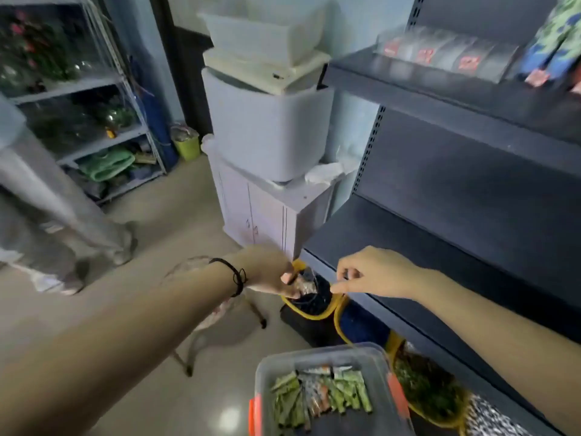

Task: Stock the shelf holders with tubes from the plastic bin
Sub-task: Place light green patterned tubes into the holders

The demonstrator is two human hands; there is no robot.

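tubes (320, 394) in plastic bin (371, 354) | shelf unit (440, 240) right of bin | stool (188, 267) left | cabinet (261, 215) behind

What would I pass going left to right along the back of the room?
Metal rack → green bucket → grey tub → dark shelf.

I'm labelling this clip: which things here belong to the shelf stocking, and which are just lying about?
Job: plastic bin, tubes, shelf holders, dark shelf, left hand holding a small clear item, right hand.
Lying about: stacked white tubs, stool, green bucket, metal rack.
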